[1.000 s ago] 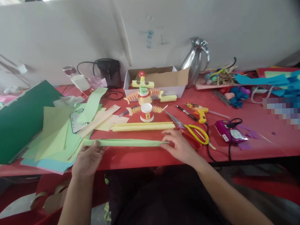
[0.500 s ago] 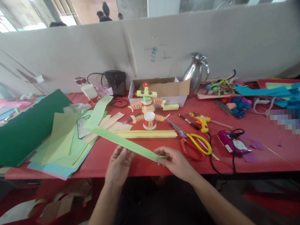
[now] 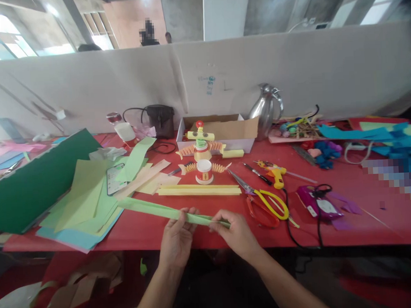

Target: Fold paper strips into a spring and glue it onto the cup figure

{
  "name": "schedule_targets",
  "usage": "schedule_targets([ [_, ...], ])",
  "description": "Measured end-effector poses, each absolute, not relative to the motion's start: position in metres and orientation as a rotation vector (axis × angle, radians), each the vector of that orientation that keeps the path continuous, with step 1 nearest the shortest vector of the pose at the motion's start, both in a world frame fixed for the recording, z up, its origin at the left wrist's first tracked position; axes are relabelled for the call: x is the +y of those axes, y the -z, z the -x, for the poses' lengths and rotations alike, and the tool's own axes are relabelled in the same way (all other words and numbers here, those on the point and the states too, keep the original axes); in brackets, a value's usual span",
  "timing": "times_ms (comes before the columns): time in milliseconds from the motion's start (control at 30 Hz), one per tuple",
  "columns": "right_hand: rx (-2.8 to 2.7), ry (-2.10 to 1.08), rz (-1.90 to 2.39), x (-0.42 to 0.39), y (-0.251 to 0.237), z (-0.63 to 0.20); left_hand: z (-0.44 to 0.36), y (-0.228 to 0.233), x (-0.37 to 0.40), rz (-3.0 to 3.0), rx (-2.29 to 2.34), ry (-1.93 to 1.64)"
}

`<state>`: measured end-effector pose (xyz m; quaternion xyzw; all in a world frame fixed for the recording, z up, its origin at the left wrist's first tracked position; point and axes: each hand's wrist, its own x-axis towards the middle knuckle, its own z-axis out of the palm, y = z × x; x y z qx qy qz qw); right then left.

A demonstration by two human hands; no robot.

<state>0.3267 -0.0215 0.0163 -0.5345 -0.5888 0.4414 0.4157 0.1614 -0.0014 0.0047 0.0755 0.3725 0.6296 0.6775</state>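
A long light green paper strip (image 3: 150,208) is stretched between my hands, above the front of the red table. My left hand (image 3: 177,234) pinches it near its middle, thumb on top. At its right end, my right hand (image 3: 234,230) grips the strip between thumb and fingers. The strip looks folded lengthwise, and its left end hangs free. Just beyond it lie folded yellow paper strips (image 3: 200,190). Behind those stand a paper-cup figure (image 3: 202,147) with pleated paper arms and a second cup (image 3: 204,171) with pleated side pieces.
Scissors (image 3: 267,199), a yellow glue gun (image 3: 277,176), a pen (image 3: 257,173) and a purple box with a black cable (image 3: 318,203) lie on the right. Stacked coloured paper (image 3: 81,200) and a green board (image 3: 39,184) are on the left. A metal jug (image 3: 266,110) stands behind.
My left hand has moved right and up and now pinches the green strip. The strip lies flatter and looks narrower. The camera view has tilted slightly up.
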Motion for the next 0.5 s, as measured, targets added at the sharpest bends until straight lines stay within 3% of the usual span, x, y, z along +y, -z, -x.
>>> schedule_targets([
  [500,-1.403,-1.223,1.397,-0.026,0.003,-0.341,-0.092,-0.032,0.022,-0.005,0.891,-1.661],
])
